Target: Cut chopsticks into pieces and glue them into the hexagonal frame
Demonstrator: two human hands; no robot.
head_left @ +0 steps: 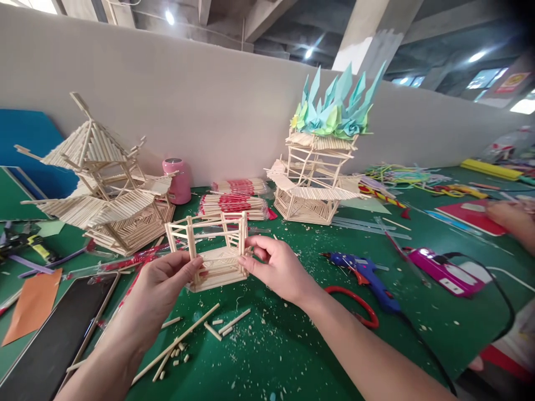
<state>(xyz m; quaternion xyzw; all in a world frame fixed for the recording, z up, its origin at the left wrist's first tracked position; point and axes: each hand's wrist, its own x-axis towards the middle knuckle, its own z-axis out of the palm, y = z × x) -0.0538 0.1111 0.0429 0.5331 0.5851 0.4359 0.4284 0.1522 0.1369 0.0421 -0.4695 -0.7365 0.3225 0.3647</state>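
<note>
Between my two hands I hold a small open frame of wooden sticks [223, 253], with posts, rails and a slatted floor, above the table. My left hand [165, 281] is closed on its left side, thumb and fingers pinching near a post. On the other side, my right hand [278, 267] pinches the right posts. Beneath the frame lie loose and cut wooden sticks [188, 337]. A blue hot glue gun [365, 273] rests to the right of my right hand, with red-handled scissors [370, 317], partly hidden by my forearm, beside it.
A stick pagoda model [108, 195] stands at left, another topped with folded paper [313, 184] at back right. Between them are bundled sticks [234, 206] and a pink jar [179, 181]. A dark tablet [62, 334] lies left, a purple power strip [447, 273] right. Another person's hand [510, 217] is far right.
</note>
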